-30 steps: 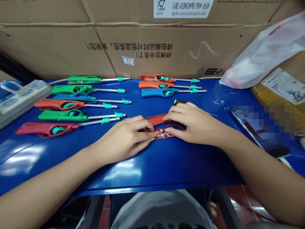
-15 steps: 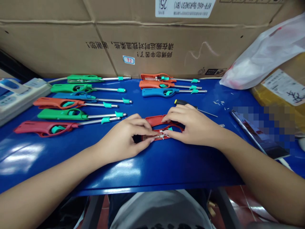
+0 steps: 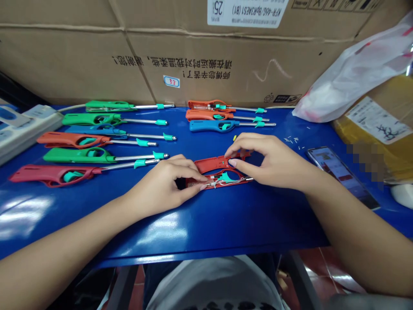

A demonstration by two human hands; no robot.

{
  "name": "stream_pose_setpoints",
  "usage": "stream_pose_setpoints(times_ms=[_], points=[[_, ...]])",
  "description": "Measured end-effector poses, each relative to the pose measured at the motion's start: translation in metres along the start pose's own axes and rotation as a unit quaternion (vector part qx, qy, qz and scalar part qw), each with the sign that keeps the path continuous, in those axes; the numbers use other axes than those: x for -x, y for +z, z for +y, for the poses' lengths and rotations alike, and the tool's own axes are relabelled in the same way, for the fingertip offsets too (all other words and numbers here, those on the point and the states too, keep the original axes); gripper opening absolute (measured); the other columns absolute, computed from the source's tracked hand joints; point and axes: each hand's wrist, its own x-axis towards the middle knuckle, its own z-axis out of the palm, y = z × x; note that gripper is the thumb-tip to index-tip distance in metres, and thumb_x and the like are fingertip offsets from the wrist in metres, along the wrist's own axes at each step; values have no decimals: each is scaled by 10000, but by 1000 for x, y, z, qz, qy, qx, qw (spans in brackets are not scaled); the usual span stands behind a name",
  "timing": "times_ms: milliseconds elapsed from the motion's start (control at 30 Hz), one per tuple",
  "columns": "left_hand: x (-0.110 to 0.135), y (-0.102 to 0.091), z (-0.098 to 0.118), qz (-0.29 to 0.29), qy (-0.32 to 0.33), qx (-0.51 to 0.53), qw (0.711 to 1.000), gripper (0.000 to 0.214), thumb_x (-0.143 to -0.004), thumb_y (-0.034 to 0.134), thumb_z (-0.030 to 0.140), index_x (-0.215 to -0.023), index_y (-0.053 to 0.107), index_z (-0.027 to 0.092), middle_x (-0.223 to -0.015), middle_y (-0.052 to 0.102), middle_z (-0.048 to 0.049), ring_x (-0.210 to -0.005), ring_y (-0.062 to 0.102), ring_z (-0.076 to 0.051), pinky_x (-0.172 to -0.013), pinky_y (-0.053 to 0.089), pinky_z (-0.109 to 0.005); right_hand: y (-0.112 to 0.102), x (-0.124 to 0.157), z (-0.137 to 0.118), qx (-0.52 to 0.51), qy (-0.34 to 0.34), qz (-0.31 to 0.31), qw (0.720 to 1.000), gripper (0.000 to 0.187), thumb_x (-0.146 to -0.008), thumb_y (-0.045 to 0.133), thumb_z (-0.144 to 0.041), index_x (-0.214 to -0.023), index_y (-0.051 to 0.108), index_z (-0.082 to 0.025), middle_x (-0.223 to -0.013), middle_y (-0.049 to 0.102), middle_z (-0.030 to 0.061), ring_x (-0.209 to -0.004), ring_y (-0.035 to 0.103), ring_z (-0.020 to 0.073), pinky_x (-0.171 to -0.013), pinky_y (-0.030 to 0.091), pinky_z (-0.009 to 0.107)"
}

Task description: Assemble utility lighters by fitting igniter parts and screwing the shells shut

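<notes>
An opened red gas lighter (image 3: 227,185) lies on the blue table in front of me, its teal trigger (image 3: 226,177), thin wires and inner parts showing. My left hand (image 3: 172,178) pinches its rear end between thumb and fingers, hiding part of the inside. Just behind it lies the loose red lighter cover (image 3: 209,164), inner side up. My right hand (image 3: 269,160) has thumb and fingertips on this cover around its middle. The metal tube's start pokes out at the right, below my right hand.
Several lighters in green, blue, orange and red, like the red lighter (image 3: 54,174), lie at left. More, including a blue lighter (image 3: 213,125), lie at the back. A phone (image 3: 343,177), small loose screws (image 3: 292,140), a power strip (image 3: 29,131) and a large carton (image 3: 80,64) surround them.
My right hand has moved off the lighter's inside, its thumb now at the loose cover. The teal trigger and wires are more exposed. My left hand keeps its pinch.
</notes>
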Motion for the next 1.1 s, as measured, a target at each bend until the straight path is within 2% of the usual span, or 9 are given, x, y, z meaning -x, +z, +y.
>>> stream_pose_setpoints(times_ms=[133,233,433,500,600,867,1000,1100], points=[[-1,-11,1,-24,-16,-14,999,164,-926,678,284,-1030,802,259,-946,774,-19,-879,690,-183,-808,543,-327,-4,3,-6,33,-12,-43,998,88,-913,627,-163,-932,703,-203,-964,704,46,-931,648,202,-862,499,353],[-1,-15,10,-23,-24,-59,998,188,-915,680,299,-1064,786,255,-997,758,-29,-928,679,-205,-830,544,-347,0,6,-6,26,-23,-79,996,107,-906,624,-137,-943,697,-206,-980,709,46,-919,649,193,-871,504,358],[-5,0,30,-19,21,-153,988,219,-987,584,283,-1094,764,221,-1093,716,-67,-977,628,-237,-871,519,-409,12,6,1,-28,5,-56,998,102,-889,632,-129,-936,687,-201,-915,693,30,-807,622,154,-741,506,291],[-7,8,29,-10,26,-175,984,205,-987,591,281,-1072,765,215,-1099,710,-66,-989,617,-247,-864,512,-418,14,7,1,-41,6,-60,997,96,-887,637,-134,-940,687,-197,-906,682,28,-799,612,148,-732,504,287],[-8,16,23,6,26,-156,987,175,-979,606,260,-1046,759,204,-1077,708,-65,-973,607,-238,-862,504,-406,16,10,0,-48,7,-65,997,93,-876,643,-130,-935,685,-189,-907,655,25,-803,608,142,-728,500,278],[-4,22,15,31,28,-103,994,130,-961,631,226,-995,754,204,-1052,704,-63,-955,611,-217,-859,492,-376,18,13,-2,-45,-6,-79,996,144,-871,631,-95,-952,692,-198,-970,667,27,-850,625,145,-743,495,273],[-1,23,14,40,50,-133,989,155,-974,623,233,-1022,768,205,-1051,715,-61,-950,619,-214,-835,481,-368,12,13,2,-41,3,-66,997,142,-851,653,-101,-946,697,-198,-958,683,26,-827,621,146,-741,496,266],[0,22,13,45,76,-179,980,178,-986,611,244,-1008,786,218,-1054,721,-59,-936,617,-217,-793,467,-363,5,12,5,-33,17,-93,995,133,-835,665,-92,-909,702,-196,-946,702,18,-833,632,145,-759,495,266]])
